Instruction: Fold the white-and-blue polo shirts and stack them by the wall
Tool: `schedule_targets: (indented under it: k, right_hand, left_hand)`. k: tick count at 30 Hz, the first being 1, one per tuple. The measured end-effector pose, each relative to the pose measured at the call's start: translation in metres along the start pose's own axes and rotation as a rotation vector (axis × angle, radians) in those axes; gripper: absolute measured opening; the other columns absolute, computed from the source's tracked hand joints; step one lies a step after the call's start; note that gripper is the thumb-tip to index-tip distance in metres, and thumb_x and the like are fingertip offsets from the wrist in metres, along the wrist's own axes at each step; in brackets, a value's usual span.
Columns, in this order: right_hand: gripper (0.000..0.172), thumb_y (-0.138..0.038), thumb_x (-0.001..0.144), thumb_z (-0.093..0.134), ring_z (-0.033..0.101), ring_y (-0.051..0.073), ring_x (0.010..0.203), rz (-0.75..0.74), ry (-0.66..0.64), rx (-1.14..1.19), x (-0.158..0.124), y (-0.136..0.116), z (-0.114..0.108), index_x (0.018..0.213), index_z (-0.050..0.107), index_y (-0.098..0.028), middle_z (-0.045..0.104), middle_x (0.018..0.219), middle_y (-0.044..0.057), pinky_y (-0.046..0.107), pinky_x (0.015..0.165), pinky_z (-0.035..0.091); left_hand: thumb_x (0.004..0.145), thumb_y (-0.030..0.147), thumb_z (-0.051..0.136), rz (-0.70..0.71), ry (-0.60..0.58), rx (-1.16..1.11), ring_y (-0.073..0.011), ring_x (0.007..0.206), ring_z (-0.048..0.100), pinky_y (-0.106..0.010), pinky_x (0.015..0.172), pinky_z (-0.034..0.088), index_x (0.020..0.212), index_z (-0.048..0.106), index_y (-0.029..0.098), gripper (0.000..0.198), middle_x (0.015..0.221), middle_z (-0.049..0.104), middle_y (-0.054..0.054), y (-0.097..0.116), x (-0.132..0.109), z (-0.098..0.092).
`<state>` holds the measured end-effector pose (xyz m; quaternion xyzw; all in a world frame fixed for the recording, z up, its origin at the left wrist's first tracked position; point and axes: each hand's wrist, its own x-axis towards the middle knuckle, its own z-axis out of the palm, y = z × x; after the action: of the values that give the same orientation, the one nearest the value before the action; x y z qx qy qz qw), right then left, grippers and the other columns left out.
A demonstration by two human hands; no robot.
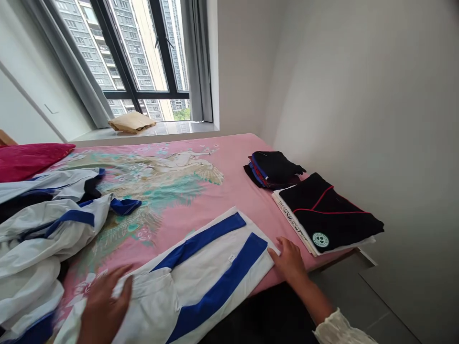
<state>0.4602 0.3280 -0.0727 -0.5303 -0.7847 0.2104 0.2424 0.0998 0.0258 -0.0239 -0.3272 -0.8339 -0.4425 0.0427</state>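
Note:
A white garment with broad blue stripes [206,282] lies folded flat across the near part of the bed. It has a small white tag and a gathered band at its left. My left hand [105,303] is over the garment's left end, fingers and thumb apart, slightly blurred; whether it touches the cloth I cannot tell. At the far right corner of the garment is my right hand [289,260]. Its thumb meets the edge of the cloth while the other fingers spread over the pink sheet [234,177].
Rumpled white and blue clothes [46,229] heap up on the left, near a dark red cushion [32,160]. To the right sit a folded black garment with red piping [330,210] and a stack of dark folded clothes [276,167]. A tan bundle [132,122] rests on the windowsill.

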Motion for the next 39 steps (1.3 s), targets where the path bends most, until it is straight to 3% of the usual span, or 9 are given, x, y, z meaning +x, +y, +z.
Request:
schedule_targets:
  k: [4,10,13,17,22,25,28,33,39]
  right_hand:
    - [0.056,-0.047,0.075,0.058,0.049,0.031,0.112,0.171,-0.166,-0.160,0.011,0.028,-0.005,0.118,0.055,-0.011,0.059,0.119,0.015,0.040,0.095,0.036]
    - [0.041,-0.054,0.072,0.057,0.054,0.029,0.103,0.214,-0.298,-0.135,0.023,0.007,-0.014,0.093,0.061,-0.019,0.064,0.103,0.011,0.037,0.083,0.039]
    - [0.036,-0.052,0.070,0.059,0.057,0.029,0.098,0.216,-0.348,-0.121,0.031,0.004,-0.014,0.087,0.059,-0.021,0.066,0.098,0.009,0.037,0.079,0.037]
    - [0.032,-0.045,0.068,0.062,0.061,0.027,0.089,0.218,-0.384,-0.057,0.038,0.006,-0.008,0.089,0.058,-0.021,0.069,0.092,0.005,0.038,0.080,0.036]
    - [0.018,-0.031,0.072,0.057,0.062,0.022,0.086,0.203,-0.365,0.133,0.036,0.002,-0.010,0.088,0.060,-0.023,0.069,0.089,0.000,0.033,0.079,0.037]
    - [0.013,-0.028,0.076,0.053,0.060,0.018,0.080,0.167,-0.306,0.309,0.021,-0.011,-0.018,0.086,0.059,-0.023,0.067,0.084,-0.002,0.028,0.072,0.040]
    - [0.011,-0.023,0.079,0.051,0.057,0.018,0.083,-0.046,-0.142,0.345,-0.004,-0.030,-0.021,0.088,0.058,-0.022,0.063,0.085,0.001,0.030,0.077,0.039]
    - [0.025,-0.009,0.071,0.052,0.051,0.019,0.078,-0.400,-0.094,0.225,-0.054,-0.052,0.006,0.092,0.060,-0.022,0.058,0.082,0.003,0.033,0.074,0.037]
    - [0.019,-0.024,0.074,0.063,0.053,0.021,0.079,-0.578,-0.210,0.137,-0.083,-0.062,0.017,0.093,0.061,-0.024,0.061,0.084,0.002,0.035,0.073,0.040]
  left_hand:
    - [0.082,0.040,0.048,0.437,-0.332,0.130,-0.0224,0.103,0.062,-0.038,0.094,0.049,0.099,0.065,0.028,0.027,0.106,0.069,-0.002,0.085,0.037,0.103]
    - [0.077,0.006,0.041,0.652,-0.892,0.482,-0.0201,0.136,0.034,-0.042,0.111,0.029,0.136,0.041,0.023,0.061,0.145,0.043,-0.005,0.167,0.103,0.240]
    - [0.071,0.003,0.045,0.711,-1.014,0.530,-0.0200,0.139,0.028,-0.042,0.111,0.027,0.139,0.036,0.027,0.073,0.149,0.036,-0.004,0.188,0.125,0.289]
    - [0.066,0.008,0.054,0.732,-1.104,0.599,-0.0277,0.121,0.049,-0.050,0.101,0.034,0.133,0.044,0.030,0.071,0.128,0.057,-0.010,0.201,0.140,0.327]
    - [0.065,0.012,0.058,0.746,-1.112,0.640,-0.0255,0.097,0.059,-0.048,0.094,0.036,0.097,0.067,0.029,0.037,0.090,0.068,-0.006,0.208,0.153,0.317]
    - [0.067,0.012,0.055,0.780,-1.066,0.611,-0.0236,0.094,0.058,-0.043,0.090,0.037,0.081,0.069,0.025,0.024,0.090,0.066,-0.006,0.211,0.156,0.280]
    - [0.074,0.014,0.051,0.820,-0.970,0.544,-0.0226,0.102,0.054,-0.041,0.091,0.035,0.084,0.069,0.025,0.023,0.101,0.064,-0.006,0.204,0.151,0.231]
    - [0.079,0.011,0.048,0.992,-0.767,0.431,-0.0215,0.107,0.052,-0.041,0.096,0.034,0.086,0.069,0.027,0.027,0.108,0.063,-0.005,0.145,0.123,0.168]
    - [0.076,0.002,0.041,0.860,-0.685,0.543,-0.0252,0.130,0.042,-0.050,0.106,0.030,0.119,0.060,0.035,0.058,0.139,0.049,-0.005,0.068,0.087,0.145]
